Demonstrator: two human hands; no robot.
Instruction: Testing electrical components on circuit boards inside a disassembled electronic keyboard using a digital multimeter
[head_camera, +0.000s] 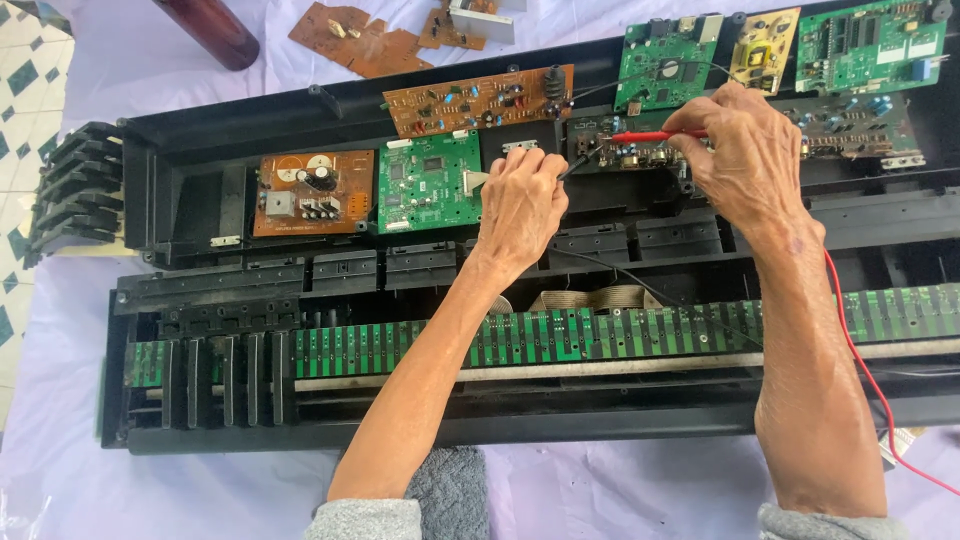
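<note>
Lilac cloth covers the surface; patterned tiled floor at left.

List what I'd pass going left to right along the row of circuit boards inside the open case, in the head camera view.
Brown board → square green board → left hand holding black probe → red probe → right hand.

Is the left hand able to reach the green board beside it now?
Probably yes: the left hand, holding a black probe, is just right of the green board, with nothing between them.
</note>
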